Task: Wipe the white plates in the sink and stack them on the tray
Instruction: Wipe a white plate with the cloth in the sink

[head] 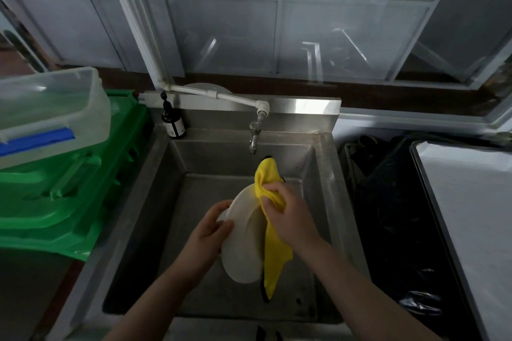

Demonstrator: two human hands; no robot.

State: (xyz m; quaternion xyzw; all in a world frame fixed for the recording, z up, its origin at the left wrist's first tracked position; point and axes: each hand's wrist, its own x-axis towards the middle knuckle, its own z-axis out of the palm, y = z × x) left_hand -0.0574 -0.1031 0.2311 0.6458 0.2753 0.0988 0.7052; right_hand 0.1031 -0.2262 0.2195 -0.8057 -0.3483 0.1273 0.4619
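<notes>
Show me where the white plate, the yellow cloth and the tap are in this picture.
white plate [243,246]: head view, on its bare face above the sink.
yellow cloth [274,263]: head view, on the hanging lower part.
tap [253,138]: head view, on the metal spout.

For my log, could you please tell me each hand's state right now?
Left hand: grips the white plate.
Right hand: holds the yellow cloth against it.

left hand [212,225] curled gripping; right hand [288,212] clutching.
</notes>
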